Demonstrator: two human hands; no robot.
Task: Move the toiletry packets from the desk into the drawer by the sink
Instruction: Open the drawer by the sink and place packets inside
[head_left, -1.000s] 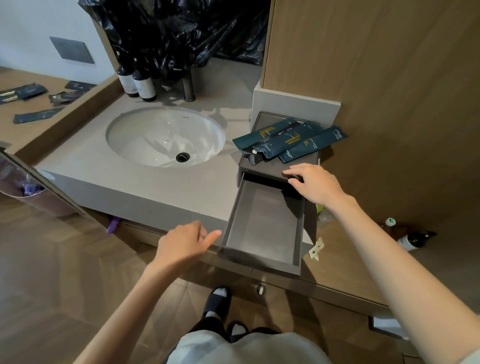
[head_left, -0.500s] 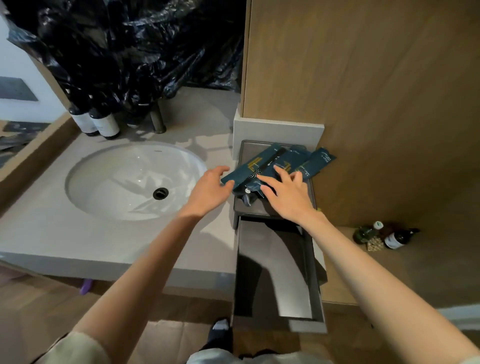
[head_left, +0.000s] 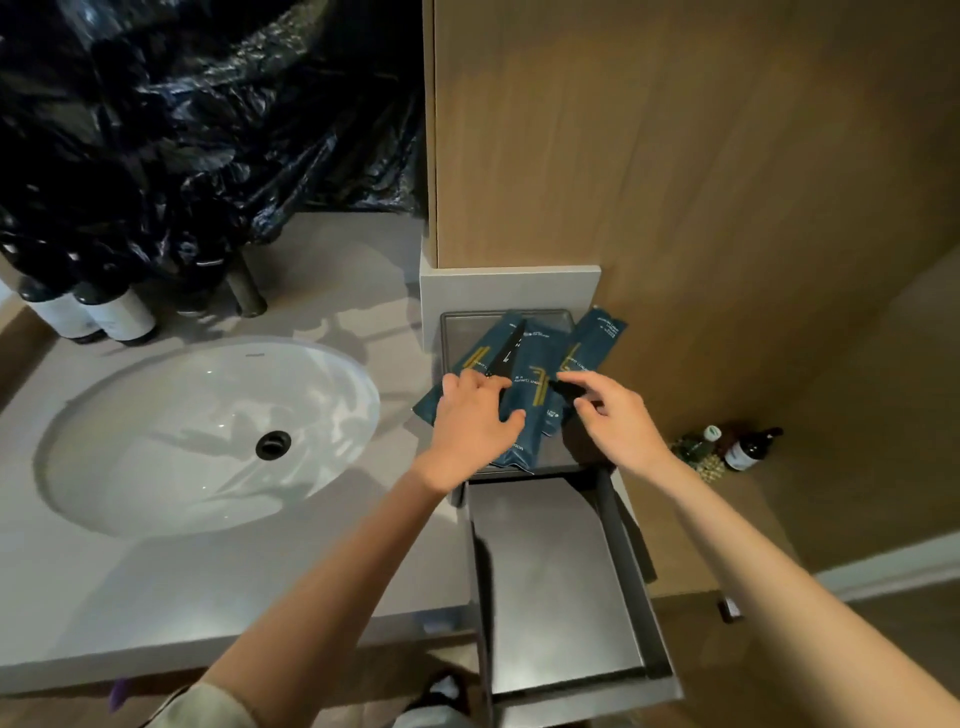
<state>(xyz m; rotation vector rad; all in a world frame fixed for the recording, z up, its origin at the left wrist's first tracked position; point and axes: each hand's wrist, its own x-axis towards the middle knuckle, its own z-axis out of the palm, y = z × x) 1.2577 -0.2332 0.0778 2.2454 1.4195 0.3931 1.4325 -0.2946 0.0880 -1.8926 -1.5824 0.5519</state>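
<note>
Several dark teal toiletry packets lie fanned out on a grey tray on top of the drawer unit by the sink. My left hand lies over the left packets, fingers curled on them and thumb spread across one. My right hand hovers at the right of the pile, with thumb and forefinger pinching a small black item. Below the tray, the grey drawer is pulled out and holds nothing.
A white oval sink is set in the grey counter to the left, with dark bottles and a crumpled black plastic sheet behind it. A wooden panel rises behind the tray. Small bottles stand low at the right.
My left hand moved from the counter's front edge up onto the packets. My right hand left the drawer front and went to the pile, now pinching the black item.
</note>
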